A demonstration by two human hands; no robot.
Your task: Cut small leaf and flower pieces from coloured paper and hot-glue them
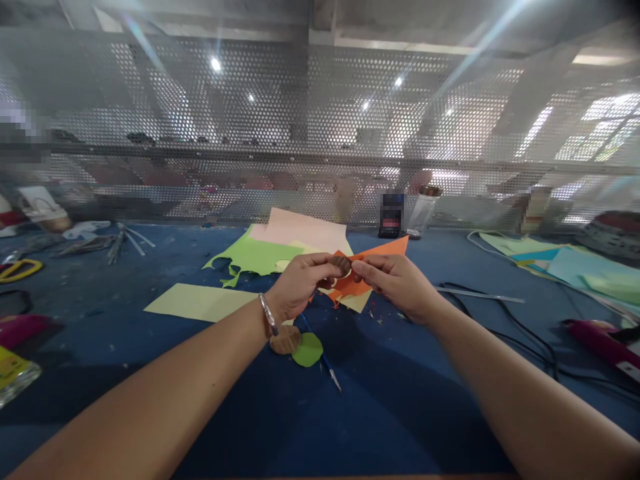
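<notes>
Brown wood-grain disc (341,265) is pinched at opposite edges by left hand (304,281) and right hand (403,283), green paper circle (309,351) laid on bench (280,427) below left hand.

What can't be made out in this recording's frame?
All in the head view:
Brown piece: partly hidden by left hand.
Right hand: what it pinches, too small.
Blue tool: middle covered by green disc.
Yellow loop: cut off by left edge.
Black device: screen pixelated.
</notes>
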